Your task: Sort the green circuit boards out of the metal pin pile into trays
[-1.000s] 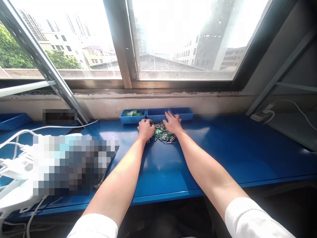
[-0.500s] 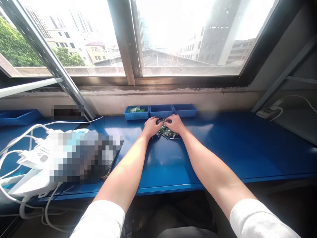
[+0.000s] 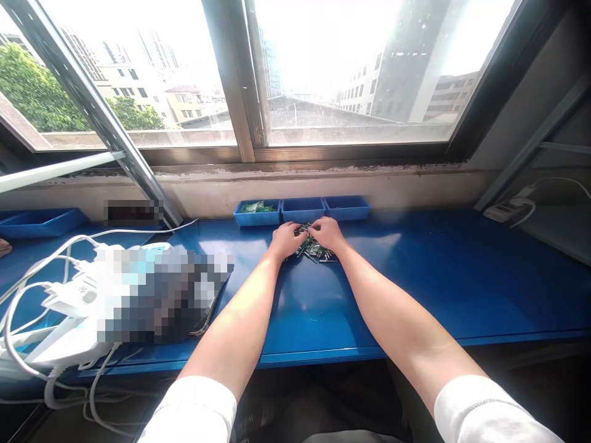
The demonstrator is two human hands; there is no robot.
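Note:
A small pile of green circuit-board pieces and thin metal pins [image 3: 316,251] lies on the blue table. My left hand [image 3: 287,239] reaches in at the pile's left side, fingers curled and thumb pointing inward. From the right, my right hand [image 3: 327,234] bends over it in the same way, its thumb close to the left one. Both sets of fingertips are mostly hidden among the pieces, so what they pinch is too small to tell. Just behind the hands stands a blue bin with green packets [image 3: 257,208], beside two more blue bins [image 3: 303,208].
White power strips with plugs and cables [image 3: 69,301] crowd the table's left side, next to a blurred dark object [image 3: 170,301]. A metal post [image 3: 133,166] rises at left. Another person's hand [image 3: 4,247] shows at the left edge, near a blue tray [image 3: 50,223].
The view has shifted slightly, so everything sits a little lower and further right. My hands stay at the pile with nearly the same pose. A bit of another person's hand now appears far left.

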